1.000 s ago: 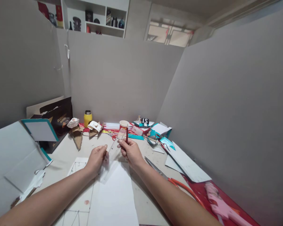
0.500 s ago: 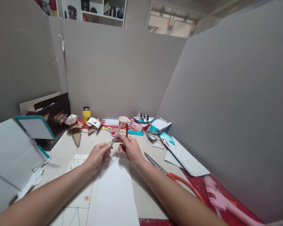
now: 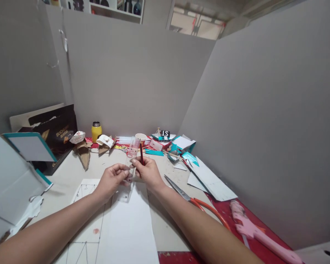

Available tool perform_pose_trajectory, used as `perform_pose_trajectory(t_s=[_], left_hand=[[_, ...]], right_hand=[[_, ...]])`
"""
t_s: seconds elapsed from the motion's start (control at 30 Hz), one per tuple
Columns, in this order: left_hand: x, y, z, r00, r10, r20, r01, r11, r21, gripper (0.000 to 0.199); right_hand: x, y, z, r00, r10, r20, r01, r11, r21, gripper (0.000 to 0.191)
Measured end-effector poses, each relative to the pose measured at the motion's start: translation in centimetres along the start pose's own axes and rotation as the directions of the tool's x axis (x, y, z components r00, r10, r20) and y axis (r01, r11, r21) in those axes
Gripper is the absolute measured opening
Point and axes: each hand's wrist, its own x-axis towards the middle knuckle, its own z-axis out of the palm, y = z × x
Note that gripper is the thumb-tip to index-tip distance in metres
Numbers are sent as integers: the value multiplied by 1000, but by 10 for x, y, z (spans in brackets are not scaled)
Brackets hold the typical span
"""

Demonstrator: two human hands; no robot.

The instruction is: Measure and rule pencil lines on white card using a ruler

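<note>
My left hand (image 3: pixel 114 180) pinches a clear plastic ruler (image 3: pixel 133 148) by its edge, above the far end of a blank white sheet (image 3: pixel 133 227). A dark red and black pencil (image 3: pixel 141 152) sticks up from my right hand (image 3: pixel 148 172), whose fingertips also touch the ruler's right edge. Left of the blank sheet lies a white card (image 3: pixel 85 223) with ruled black lines and triangles, partly under my left forearm. Scissors with orange handles (image 3: pixel 195 201) rest open beside my right forearm.
A pink glue gun (image 3: pixel 258 234) lies at the right on red cloth. Cut card pieces (image 3: pixel 211 179) lie along the right side. At the back stand a paper cup (image 3: pixel 140 137) and a yellow bottle (image 3: pixel 96 132). A black box (image 3: pixel 60 139) and folded white cardboard (image 3: pixel 8 183) fill the left.
The ruler has turned from edge-on to show its flat face, and my left fingers have shifted along it. The view has moved slightly to the right.
</note>
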Motion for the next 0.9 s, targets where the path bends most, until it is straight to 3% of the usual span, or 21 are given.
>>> perform_pose_trajectory(t_s=[0.2,0.37,0.6,0.9], left_hand=[[-3,-2,1,997,-53,53,51,998,41,26],[-2,-4,2,998,-52,23,51,997,65,25],[0,-8,-2,998,-43,-43,46,996,80,27],[-3,-8,1,1000,-9,-12,11,994,111,26]], right_hand=[[3,3,-2,999,-11,-30,11,1000,13,34],[4,4,-4,999,-3,-33,4,1000,17,38],[-2,2,1,998,42,39,-41,999,-24,35],[-6,-1,2,996,15,91,-7,996,-86,31]])
